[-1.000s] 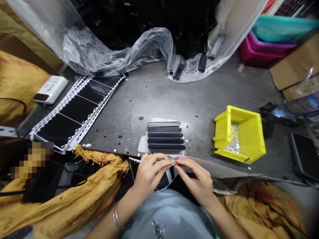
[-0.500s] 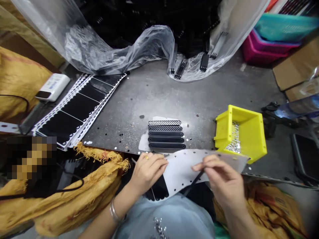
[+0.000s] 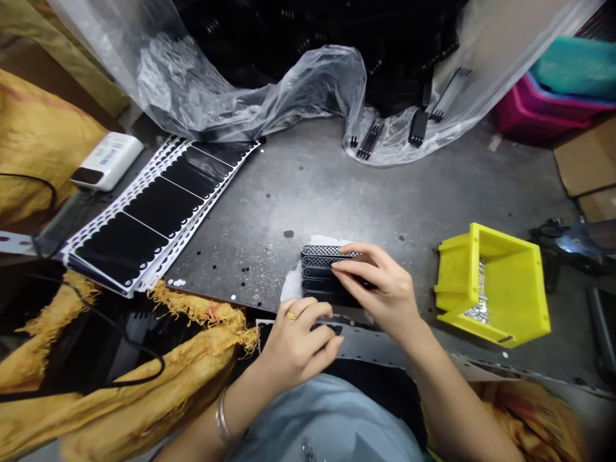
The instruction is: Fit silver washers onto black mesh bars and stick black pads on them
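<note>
A short row of black strips point(image 3: 315, 285), some with a lattice face, lies near the table's front edge. Over their right part is my right hand point(image 3: 385, 292), its thumb and a finger closed at a lattice strip point(image 3: 321, 261); the fingers hide part of the row. My left hand point(image 3: 301, 340) is in front of the edge with fingers loosely curled and apart, and no held thing shows in it. Below both hands runs a pale sheet with dark dots point(image 3: 385, 346) along the table edge, partly covered by the left hand and right forearm.
At right stands a yellow bin point(image 3: 510, 282) with small shiny metal pieces point(image 3: 481, 298). Stacked black-and-white printed sheets point(image 3: 158, 199) lie at left, beside a white box point(image 3: 108, 160). A plastic bag point(image 3: 308, 90) of black parts spreads across the back.
My right hand has moved from the raised sheet to the row of strips. The sheet has dropped against the table edge, and my left hand's fingers have loosened. The view has shifted left.
</note>
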Motion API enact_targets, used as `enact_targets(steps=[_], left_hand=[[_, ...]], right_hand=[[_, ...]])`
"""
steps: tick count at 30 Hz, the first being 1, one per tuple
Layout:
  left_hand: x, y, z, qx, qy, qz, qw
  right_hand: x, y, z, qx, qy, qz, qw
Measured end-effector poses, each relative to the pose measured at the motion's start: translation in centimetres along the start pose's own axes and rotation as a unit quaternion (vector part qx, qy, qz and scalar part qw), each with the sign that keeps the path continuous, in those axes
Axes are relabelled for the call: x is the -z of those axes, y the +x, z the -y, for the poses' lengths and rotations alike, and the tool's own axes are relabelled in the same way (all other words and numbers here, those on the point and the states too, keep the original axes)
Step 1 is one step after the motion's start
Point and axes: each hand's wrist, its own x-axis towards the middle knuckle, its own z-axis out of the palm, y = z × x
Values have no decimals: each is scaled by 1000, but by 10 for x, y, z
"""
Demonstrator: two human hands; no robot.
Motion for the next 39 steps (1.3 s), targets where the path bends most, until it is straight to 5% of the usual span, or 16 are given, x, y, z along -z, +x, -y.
enact_targets(steps=[5,7,10,32,36,39], left_hand=[[21,15,20,117,-65,-31,991],[22,25,37,188,-48,-72,978],[15,36,60,254,-47,-52,965],[6,52,75,303,-97,-39,947],[7,52,75,325,-89,-25,941],[9,52,77,323,-93,-21,942]], right_hand=[[-25,12,-20,58,-52,74,994],[-31,14,-23,79,-65,76,992],[-35,15,-22,95,-79,80,989],[-33,23,-15,88,-100,117,984],[-11,16,-14,69,-121,132,981],[17,3,-24,-48,-89,101,990]])
